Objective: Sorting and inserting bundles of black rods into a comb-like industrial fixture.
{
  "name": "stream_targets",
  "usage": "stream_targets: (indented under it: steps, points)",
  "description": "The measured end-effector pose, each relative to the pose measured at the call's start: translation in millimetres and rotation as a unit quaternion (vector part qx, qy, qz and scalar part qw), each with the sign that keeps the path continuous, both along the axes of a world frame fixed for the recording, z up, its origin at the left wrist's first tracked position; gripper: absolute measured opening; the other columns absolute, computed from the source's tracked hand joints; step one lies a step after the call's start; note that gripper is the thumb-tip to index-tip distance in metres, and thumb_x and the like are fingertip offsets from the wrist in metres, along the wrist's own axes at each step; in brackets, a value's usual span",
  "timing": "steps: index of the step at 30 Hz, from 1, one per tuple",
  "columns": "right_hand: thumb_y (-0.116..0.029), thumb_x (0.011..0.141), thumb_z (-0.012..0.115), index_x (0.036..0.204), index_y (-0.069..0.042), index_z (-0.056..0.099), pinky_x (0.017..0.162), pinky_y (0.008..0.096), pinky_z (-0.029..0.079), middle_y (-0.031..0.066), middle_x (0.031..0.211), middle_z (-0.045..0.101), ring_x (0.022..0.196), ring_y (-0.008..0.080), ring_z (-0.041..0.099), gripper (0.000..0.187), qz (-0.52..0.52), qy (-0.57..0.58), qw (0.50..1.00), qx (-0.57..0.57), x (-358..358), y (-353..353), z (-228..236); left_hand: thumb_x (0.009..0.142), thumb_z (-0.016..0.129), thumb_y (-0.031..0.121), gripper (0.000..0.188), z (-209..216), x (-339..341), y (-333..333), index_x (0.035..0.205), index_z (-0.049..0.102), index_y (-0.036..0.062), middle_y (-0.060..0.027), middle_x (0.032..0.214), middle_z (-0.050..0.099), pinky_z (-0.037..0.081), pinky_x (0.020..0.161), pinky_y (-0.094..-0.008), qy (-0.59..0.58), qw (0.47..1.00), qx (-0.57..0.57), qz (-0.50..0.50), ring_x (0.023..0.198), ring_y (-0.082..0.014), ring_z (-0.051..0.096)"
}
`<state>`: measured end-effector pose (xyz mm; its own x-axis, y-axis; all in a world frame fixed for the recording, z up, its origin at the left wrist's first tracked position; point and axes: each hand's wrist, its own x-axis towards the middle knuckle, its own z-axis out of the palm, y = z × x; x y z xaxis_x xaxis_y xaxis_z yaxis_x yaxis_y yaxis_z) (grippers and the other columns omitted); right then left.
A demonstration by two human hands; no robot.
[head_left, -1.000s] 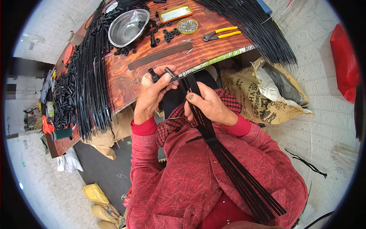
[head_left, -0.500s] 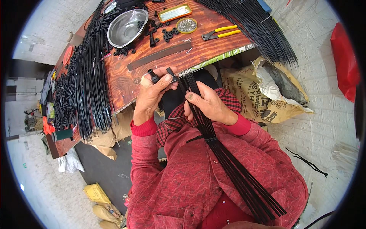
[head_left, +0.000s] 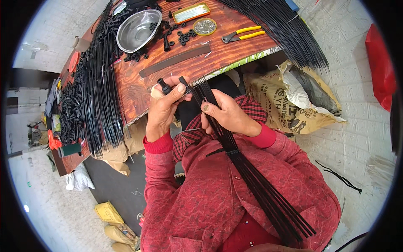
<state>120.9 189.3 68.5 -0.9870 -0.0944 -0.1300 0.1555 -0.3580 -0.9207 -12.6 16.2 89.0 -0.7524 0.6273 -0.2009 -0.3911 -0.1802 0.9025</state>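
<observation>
As black strands (head_left: 229, 145), pinched by the right fingers (head_left: 213, 111), are shifted leftward with a fitting (head_left: 164, 86) held in the left fingers (head_left: 173, 95), strand-end alignment beside the latter is judged unfinished.

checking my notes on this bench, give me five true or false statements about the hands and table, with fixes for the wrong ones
1. The left hand holds a short, black, flared tubular piece. True.
2. The right hand grips a bundle of long, thin black strands. True.
3. The metal pliers with yellow handles are in the left hand. False: the pliers lie on the reddish-brown wooden table, touched by neither hand.
4. The shiny silver metal bowl stands right of the pliers. False: the bowl is to their left.
5. The long, flat brown bar lies on the table. True.
</observation>
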Motion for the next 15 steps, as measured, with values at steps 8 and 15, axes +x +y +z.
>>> stream_targets:
  steps: [8,15]
  points:
    - [-0.025,0.109,0.052,0.116,0.001,0.046,0.057,0.0289,0.055,0.0123,0.075,0.067,0.060,0.0184,0.067,0.027,-0.025,-0.008,1.000,0.015,-1.2,-3.6,1.3,0.093,0.075,0.008,0.032,-7.4,8.4,3.9,0.120,0.068,-0.0051,-0.0111,0.109,0.072,0.060,0.080,-0.0316,-0.007,0.999,0.005,0.049,0.088,-0.0186,0.071]
    - [-0.020,0.107,0.054,0.108,0.002,0.049,0.056,0.0294,0.054,0.0119,0.072,0.068,0.059,0.0177,0.067,0.022,-0.077,-0.012,0.993,0.087,-0.4,-9.5,10.3,0.089,0.073,-0.001,0.045,1.9,16.5,-0.5,0.131,0.062,-0.0093,-0.0154,0.113,0.072,0.059,0.091,-0.0330,0.000,0.999,0.032,0.030,0.096,-0.0209,0.072]
